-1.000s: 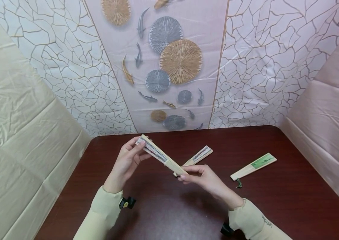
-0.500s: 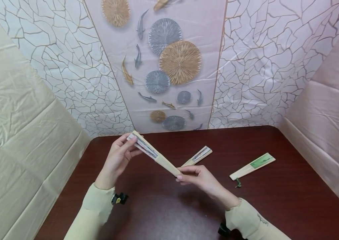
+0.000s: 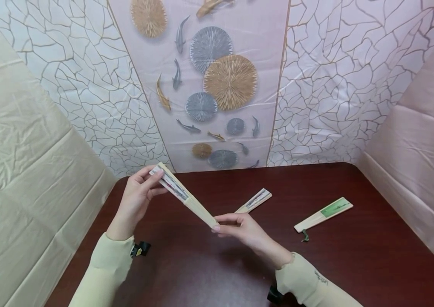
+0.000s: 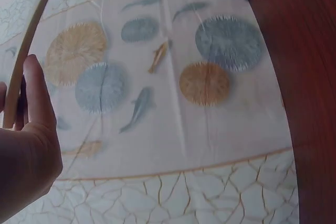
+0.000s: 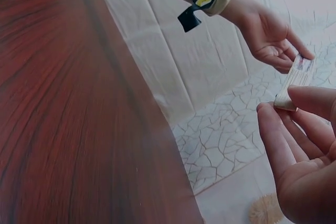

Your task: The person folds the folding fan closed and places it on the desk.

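Observation:
A folded hand fan (image 3: pixel 186 198) with pale ribs and a printed grey-and-red strip slants between my two hands above the table. My left hand (image 3: pixel 137 194) pinches its wide upper end, thumb on the printed face. At the narrow lower end, my right hand (image 3: pixel 241 232) pinches the fan between thumb and fingers. The left wrist view shows the fan edge-on (image 4: pixel 26 51) beside the left fingers. From the right wrist, the narrow end of the fan (image 5: pixel 287 95) points toward the camera.
A second folded fan (image 3: pixel 257 199) with a similar print lies behind my right hand, its lower part hidden. To the right lies a folded fan with a green panel (image 3: pixel 326 213) and a green tassel (image 3: pixel 305 236). Fabric walls (image 3: pixel 316 106) enclose the dark red table (image 3: pixel 201 273).
Both hands have moved left together, carrying the fan with them; its upper end has also risen slightly. The two fans on the table stay where they lie.

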Demonstrator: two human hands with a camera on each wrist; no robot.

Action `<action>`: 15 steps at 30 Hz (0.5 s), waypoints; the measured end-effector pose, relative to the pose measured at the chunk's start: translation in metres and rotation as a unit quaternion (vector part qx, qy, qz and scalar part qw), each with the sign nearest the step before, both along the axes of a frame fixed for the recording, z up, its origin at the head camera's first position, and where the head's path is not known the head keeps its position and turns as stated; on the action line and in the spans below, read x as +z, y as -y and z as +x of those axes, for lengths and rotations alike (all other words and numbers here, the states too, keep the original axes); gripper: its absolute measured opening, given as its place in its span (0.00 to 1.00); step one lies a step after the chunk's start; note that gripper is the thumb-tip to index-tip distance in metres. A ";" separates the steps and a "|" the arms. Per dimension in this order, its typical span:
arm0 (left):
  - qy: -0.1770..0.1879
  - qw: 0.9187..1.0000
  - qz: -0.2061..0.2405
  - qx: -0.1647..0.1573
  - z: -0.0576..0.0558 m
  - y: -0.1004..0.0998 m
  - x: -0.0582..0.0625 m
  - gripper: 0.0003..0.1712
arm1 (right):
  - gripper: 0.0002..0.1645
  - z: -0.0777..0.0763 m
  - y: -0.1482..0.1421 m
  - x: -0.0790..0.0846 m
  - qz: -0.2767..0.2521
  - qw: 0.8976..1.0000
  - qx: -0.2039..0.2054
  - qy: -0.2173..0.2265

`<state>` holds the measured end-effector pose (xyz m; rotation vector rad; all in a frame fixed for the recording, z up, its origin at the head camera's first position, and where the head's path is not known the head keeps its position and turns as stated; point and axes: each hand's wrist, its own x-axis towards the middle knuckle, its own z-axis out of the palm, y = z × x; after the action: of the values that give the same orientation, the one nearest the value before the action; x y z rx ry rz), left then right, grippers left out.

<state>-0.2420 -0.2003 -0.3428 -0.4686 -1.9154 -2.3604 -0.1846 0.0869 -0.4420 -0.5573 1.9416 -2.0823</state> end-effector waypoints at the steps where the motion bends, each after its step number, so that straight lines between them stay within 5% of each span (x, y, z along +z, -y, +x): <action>1: -0.001 1.000 -0.011 0.011 -0.001 0.001 0.000 0.07 | 0.22 0.000 0.001 0.000 -0.001 1.000 0.002 0.000; 15: 0.003 0.997 -0.029 0.078 -0.022 0.026 -0.002 0.16 | 0.22 -0.004 0.031 0.006 -0.055 0.998 0.002 0.029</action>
<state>-0.2637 -0.2258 -0.3451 -0.3042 -1.9501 -2.2181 -0.1890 0.0561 -0.4362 -0.5156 1.8009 -2.1884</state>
